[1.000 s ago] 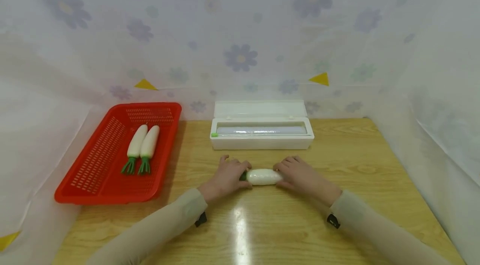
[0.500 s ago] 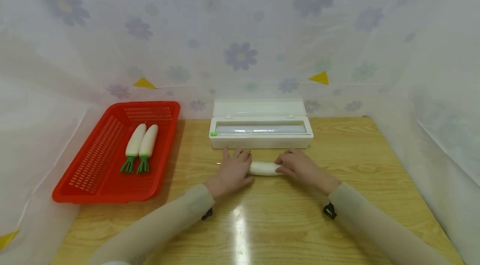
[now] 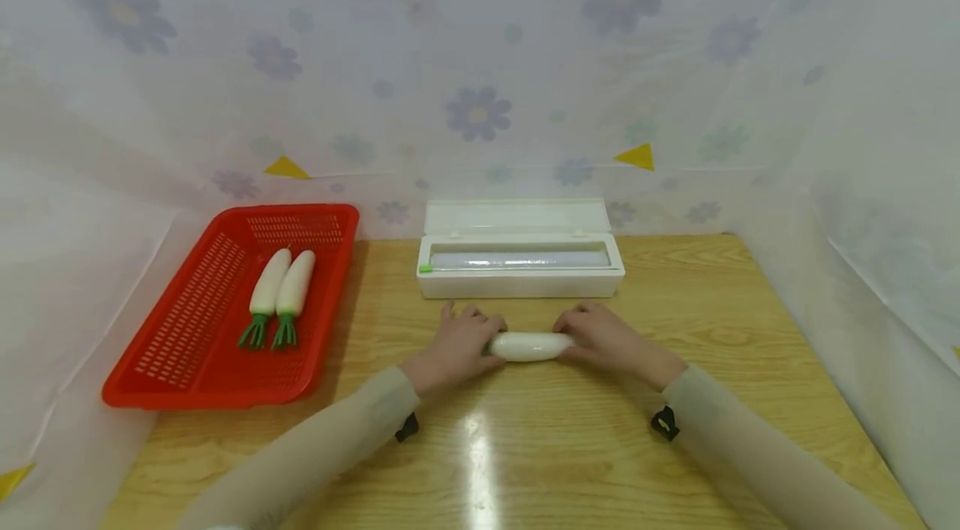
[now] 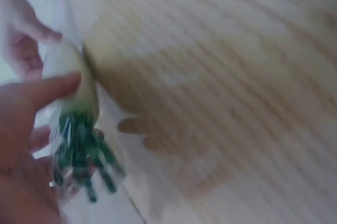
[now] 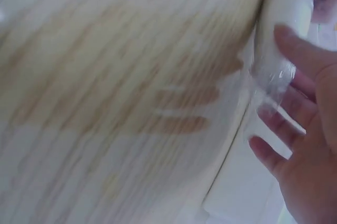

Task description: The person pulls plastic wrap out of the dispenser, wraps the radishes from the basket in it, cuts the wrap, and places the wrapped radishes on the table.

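A white radish (image 3: 528,346) with green leaves (image 4: 79,150) lies crosswise between the two hands, wrapped in clear plastic film. The left hand (image 3: 457,347) grips its leafy end, thumb over the radish in the left wrist view. At the tapered end, the right hand (image 3: 606,340) holds it between thumb and fingers; loose film (image 5: 274,95) shows beside those fingers in the right wrist view. From the head view the leaves are mostly hidden by the left hand. Behind the hands stands a white cling film box (image 3: 519,287) with its lid up and a film roll (image 3: 521,259) inside.
To the left, a red plastic basket (image 3: 202,384) holds two unwrapped white radishes (image 3: 270,282) with green leaves. The wooden table (image 3: 600,463) ends at a flowered sheet (image 3: 480,38) behind and white sheets at the sides.
Both hands moved the radish away toward the box, then slightly back toward the person. The left hand lay flatter over the leafy end half a second ago. Basket and box have stayed put.
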Demonstrator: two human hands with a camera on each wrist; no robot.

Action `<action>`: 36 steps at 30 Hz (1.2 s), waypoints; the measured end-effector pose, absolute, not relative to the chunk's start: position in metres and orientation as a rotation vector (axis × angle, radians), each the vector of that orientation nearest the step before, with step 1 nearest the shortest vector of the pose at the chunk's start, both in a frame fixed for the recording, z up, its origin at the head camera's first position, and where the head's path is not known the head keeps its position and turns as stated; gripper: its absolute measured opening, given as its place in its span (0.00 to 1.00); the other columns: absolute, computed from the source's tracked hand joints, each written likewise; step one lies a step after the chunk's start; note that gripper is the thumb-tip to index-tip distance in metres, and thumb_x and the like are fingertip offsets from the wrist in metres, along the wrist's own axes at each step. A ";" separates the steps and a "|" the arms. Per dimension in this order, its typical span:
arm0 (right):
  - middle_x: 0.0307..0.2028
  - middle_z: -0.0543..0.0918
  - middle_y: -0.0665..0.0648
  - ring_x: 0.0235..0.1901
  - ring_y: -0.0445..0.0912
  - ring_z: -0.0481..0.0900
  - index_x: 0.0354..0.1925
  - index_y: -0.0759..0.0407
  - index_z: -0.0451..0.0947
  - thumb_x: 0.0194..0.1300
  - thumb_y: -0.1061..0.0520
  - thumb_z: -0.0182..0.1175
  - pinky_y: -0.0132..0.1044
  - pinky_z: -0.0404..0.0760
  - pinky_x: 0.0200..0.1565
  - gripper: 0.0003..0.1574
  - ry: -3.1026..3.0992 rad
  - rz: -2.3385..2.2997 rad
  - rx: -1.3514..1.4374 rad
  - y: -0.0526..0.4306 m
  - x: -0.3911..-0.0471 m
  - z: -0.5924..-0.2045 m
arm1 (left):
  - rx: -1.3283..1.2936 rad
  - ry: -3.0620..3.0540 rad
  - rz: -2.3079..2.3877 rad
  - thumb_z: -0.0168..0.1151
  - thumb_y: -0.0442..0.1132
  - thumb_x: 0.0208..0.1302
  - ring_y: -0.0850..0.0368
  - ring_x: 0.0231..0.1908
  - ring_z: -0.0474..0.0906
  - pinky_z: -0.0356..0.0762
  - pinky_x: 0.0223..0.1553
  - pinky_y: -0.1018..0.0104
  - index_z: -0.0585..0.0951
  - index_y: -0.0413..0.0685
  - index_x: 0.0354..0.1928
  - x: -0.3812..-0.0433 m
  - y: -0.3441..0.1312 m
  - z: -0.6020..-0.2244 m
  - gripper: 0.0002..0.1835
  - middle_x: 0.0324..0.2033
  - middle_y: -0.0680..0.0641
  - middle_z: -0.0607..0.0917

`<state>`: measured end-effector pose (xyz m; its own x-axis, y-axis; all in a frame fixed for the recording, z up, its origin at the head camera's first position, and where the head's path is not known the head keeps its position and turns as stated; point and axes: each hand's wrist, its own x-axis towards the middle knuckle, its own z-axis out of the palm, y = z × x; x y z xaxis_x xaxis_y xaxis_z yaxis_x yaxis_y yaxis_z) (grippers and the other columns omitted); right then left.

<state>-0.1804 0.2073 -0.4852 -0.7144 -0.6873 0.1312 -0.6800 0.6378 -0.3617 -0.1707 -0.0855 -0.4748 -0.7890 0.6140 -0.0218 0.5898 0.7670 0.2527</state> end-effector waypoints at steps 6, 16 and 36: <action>0.46 0.85 0.52 0.47 0.49 0.79 0.53 0.57 0.87 0.68 0.49 0.71 0.49 0.78 0.50 0.19 2.770 -0.681 -1.260 0.212 -0.180 -0.485 | 1.038 2.849 0.259 0.69 0.61 0.66 0.47 0.61 0.72 0.57 0.67 0.27 0.84 0.52 0.60 -0.170 -0.087 -0.468 0.28 0.57 0.48 0.81; 0.45 0.87 0.53 0.48 0.51 0.81 0.50 0.57 0.85 0.68 0.51 0.71 0.52 0.80 0.53 0.17 2.837 -0.738 -1.080 0.216 -0.185 -0.493 | 0.940 2.876 0.375 0.67 0.59 0.68 0.45 0.57 0.77 0.58 0.67 0.29 0.77 0.56 0.64 -0.170 -0.082 -0.472 0.28 0.52 0.46 0.88; 0.37 0.88 0.51 0.42 0.50 0.78 0.44 0.56 0.89 0.65 0.55 0.73 0.49 0.75 0.46 0.10 3.103 -0.477 -1.183 0.232 -0.173 -0.495 | 1.010 2.898 0.182 0.70 0.55 0.67 0.49 0.59 0.79 0.56 0.71 0.32 0.83 0.51 0.63 -0.173 -0.077 -0.463 0.27 0.57 0.49 0.87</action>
<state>-0.1734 0.2317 -0.4951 -0.7315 -0.6149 0.2947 -0.6750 0.7141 -0.1857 -0.1728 -0.0771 -0.4631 -0.7821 0.6227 -0.0243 0.6148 0.7773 0.1335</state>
